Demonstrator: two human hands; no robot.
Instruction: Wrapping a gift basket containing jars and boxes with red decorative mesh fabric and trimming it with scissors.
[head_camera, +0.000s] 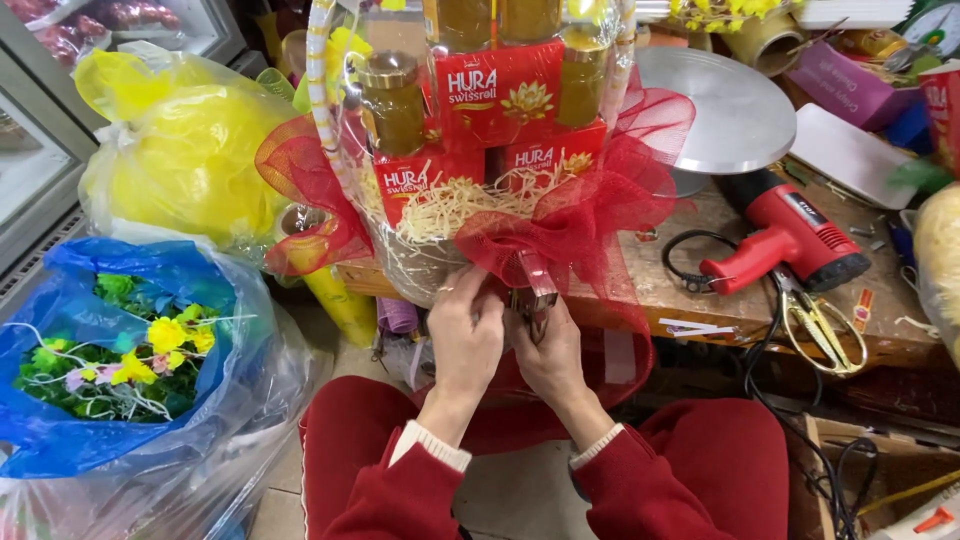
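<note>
A gift basket (420, 265) wrapped in clear film stands at the table's front edge. It holds red boxes (498, 92), bottles with gold caps (392, 105) and pale shredded paper. Red mesh ribbon (585, 220) is bunched around its front. My left hand (463, 335) presses against the lower front of the basket wrap. My right hand (548, 350) is beside it, fingers pinched on a shiny red ribbon piece (535, 285) under the mesh bow. Both sleeves are red.
A red heat gun (790, 235) with a black cord and gold-handled scissors (825, 325) lie on the wooden table (700, 290) to the right. A round metal turntable (735, 110) stands behind. Yellow bag (180, 150) and blue bag of artificial flowers (120, 350) sit at left.
</note>
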